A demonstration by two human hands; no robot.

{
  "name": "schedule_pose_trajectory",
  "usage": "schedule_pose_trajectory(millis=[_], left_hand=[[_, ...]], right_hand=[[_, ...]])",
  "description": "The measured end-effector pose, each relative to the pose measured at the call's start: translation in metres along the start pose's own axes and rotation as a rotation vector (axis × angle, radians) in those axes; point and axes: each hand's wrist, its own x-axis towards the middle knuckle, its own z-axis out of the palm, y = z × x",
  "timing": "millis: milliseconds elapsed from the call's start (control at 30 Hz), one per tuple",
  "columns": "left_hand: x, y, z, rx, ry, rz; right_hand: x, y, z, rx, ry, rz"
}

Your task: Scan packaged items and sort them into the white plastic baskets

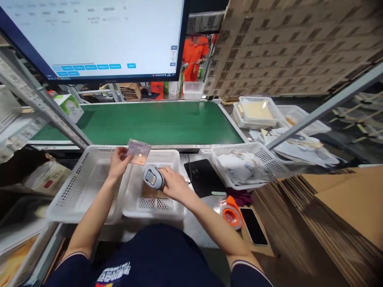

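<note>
Pinched in my left hand [119, 161] is a flat, clear square case [139, 152] with a pinkish-orange inside, held up over the far edge of two white baskets. My right hand [173, 182] grips a grey handheld barcode scanner [153, 177], its head close to the case but apart from it. Below the scanner is the right white basket [131, 201], with a flat brown piece [154, 192] partly hidden in it. The left white basket [70, 191] stands beside it, under my left forearm.
A monitor [98, 40] hangs above a green conveyor belt [155, 123]. To the right are a black pad [206, 177], a basket of white packets [239, 167], an orange tape dispenser [231, 213], a phone [254, 226] and stacked cardboard [299, 215]. A person in orange [194, 56] stands beyond.
</note>
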Motion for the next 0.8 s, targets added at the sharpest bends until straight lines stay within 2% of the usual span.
schedule_pose_trajectory(millis=[100,167,233,300,367,400,433,467,500,600,633,667,800], left_hand=[[-0.019,0.006,0.012,-0.003,-0.034,0.018],[-0.034,0.005,0.013,0.104,-0.059,0.118],[-0.049,-0.001,0.007,0.275,-0.112,0.343],[-0.065,-0.011,-0.002,0.456,-0.164,0.662],[-0.078,-0.02,-0.008,0.569,-0.155,0.943],[-0.082,-0.024,-0.008,0.575,-0.128,1.03],[-0.086,-0.025,-0.006,0.547,-0.097,1.065],[-0.089,-0.026,-0.001,0.5,-0.064,1.035],[-0.09,-0.026,0.006,0.447,-0.027,0.944],[-0.093,-0.028,0.027,0.378,0.026,0.539],[-0.095,-0.031,0.032,0.398,0.028,0.482],[-0.097,-0.037,0.034,0.427,0.03,0.509],[-0.114,-0.073,0.023,0.573,0.015,0.962]], right_hand=[[-0.01,0.011,0.007,0.026,0.034,0.016],[-0.023,0.025,0.012,0.059,0.059,0.01],[-0.039,0.042,0.017,0.131,0.078,0.0],[-0.057,0.058,0.019,0.216,0.098,0.024],[-0.073,0.07,0.019,0.272,0.137,0.064],[-0.079,0.074,0.019,0.292,0.158,0.071],[-0.084,0.076,0.019,0.309,0.175,0.071],[-0.088,0.077,0.02,0.328,0.181,0.061],[-0.089,0.077,0.02,0.35,0.178,0.049],[-0.086,0.076,0.023,0.401,0.167,0.018],[-0.084,0.077,0.023,0.398,0.181,0.02],[-0.081,0.08,0.023,0.389,0.204,0.031],[-0.078,0.095,0.019,0.382,0.308,0.072]])
